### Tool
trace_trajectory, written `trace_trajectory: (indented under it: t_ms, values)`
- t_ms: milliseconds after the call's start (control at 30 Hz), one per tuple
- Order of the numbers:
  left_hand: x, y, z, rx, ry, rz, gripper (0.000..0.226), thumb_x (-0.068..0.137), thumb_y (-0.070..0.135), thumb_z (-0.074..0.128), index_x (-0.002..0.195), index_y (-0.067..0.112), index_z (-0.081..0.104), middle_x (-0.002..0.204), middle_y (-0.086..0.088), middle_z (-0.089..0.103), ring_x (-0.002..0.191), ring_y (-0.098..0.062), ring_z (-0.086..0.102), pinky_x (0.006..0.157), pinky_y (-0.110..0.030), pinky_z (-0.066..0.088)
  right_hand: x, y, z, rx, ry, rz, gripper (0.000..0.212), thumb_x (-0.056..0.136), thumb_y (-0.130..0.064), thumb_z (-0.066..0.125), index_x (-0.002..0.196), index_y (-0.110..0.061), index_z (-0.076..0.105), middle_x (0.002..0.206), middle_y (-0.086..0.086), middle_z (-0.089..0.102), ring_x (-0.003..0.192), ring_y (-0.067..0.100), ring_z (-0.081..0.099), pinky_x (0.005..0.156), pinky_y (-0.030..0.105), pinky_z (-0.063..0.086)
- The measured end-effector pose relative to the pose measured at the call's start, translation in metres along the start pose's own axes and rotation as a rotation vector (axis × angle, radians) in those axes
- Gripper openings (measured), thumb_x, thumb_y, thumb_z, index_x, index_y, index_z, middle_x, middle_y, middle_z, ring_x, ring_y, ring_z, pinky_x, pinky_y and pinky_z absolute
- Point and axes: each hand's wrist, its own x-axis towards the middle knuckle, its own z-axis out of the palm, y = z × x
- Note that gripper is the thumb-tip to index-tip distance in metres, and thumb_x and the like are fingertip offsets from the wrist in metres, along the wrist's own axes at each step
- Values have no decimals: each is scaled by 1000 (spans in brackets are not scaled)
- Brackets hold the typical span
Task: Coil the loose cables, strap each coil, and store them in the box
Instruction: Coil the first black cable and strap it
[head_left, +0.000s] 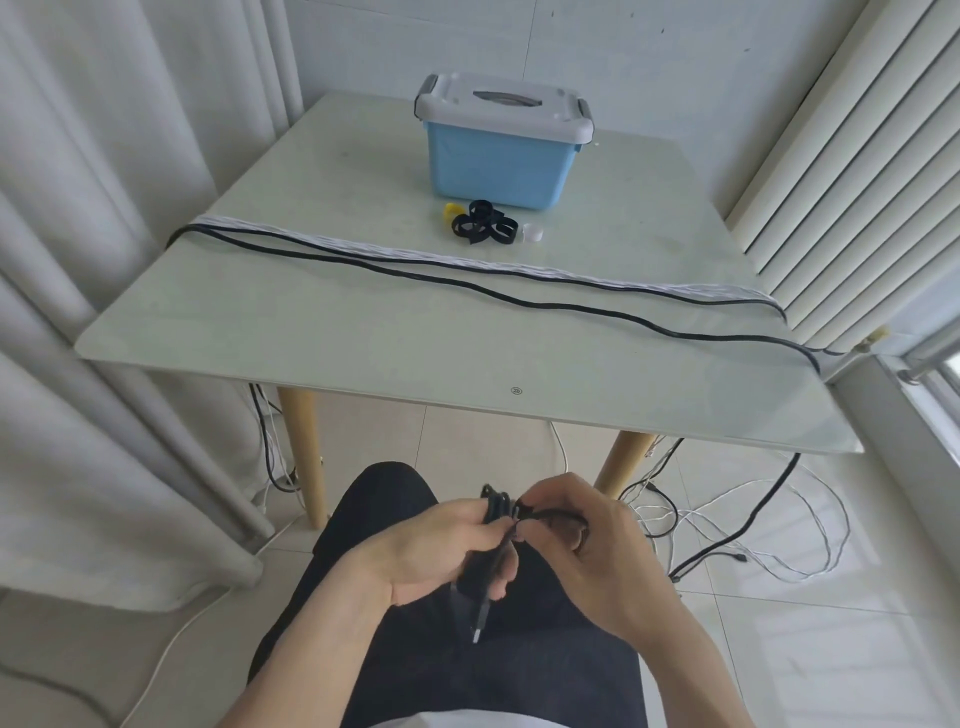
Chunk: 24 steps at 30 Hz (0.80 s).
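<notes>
Both hands work low over our lap, in front of the table's near edge. Our left hand (441, 545) curls round a small black coil (496, 512), gripping the bunched loops with fingers wrapped underneath and the thumb on top. From that grip a short tail hangs down, ending in a plug (479, 626) that points at our dark trousers (467, 675). Our right hand (587, 540) pinches the black cable just beside the coil, thumb and forefinger closed on it, the two hands almost touching.

On the table (363, 332) two long cables lie stretched from the left edge to the right: a black cable (519, 299) nearer us and a white braided cable (467, 258) just behind it, the two running close together and crossing near the left end. Both drop over the table's sides toward the floor.

Farther back stands the box (496, 163), blue with a white lid (501, 106) latched on. Just in front of it sits a cluster of black straps (483, 223), with a yellow strap (453, 210) touching its left side and a small white one (532, 234) on its right.

Under the table, by the right leg, loose white and black cables (727, 525) sprawl over the tiled floor. More cables hang by the left leg, near the curtain (104, 312). A radiator (857, 182) runs along the right wall.
</notes>
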Motion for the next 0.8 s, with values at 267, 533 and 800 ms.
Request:
trace_trajectory:
  t_ms: [267, 533, 800]
  values:
    - [-6, 16, 3, -199, -111, -36, 51, 94, 60, 48, 77, 12, 50, 48, 4, 23, 39, -11, 17, 44, -24, 28, 5, 4, 3, 7, 116, 66, 39, 85, -62, 57, 85, -24, 63, 62, -1, 59, 55, 11, 46, 52, 22, 36]
    - [-4, 16, -14, -767, 342, 89, 44, 98, 41, 45, 61, 19, 42, 40, 9, 19, 30, -8, 15, 35, -23, 20, 1, 13, 2, -59, 85, 129, 33, 101, -37, 52, 81, -16, 68, 49, -14, 42, 49, 7, 38, 51, 16, 31]
    - [-4, -6, -59, -1435, 972, 352, 42, 105, 33, 25, 66, 19, 36, 44, 7, 27, 33, -11, 24, 44, -24, 29, 0, 25, 4, -204, -79, 187, 15, 99, -33, 57, 89, -28, 67, 52, -13, 51, 52, 8, 45, 54, 17, 38]
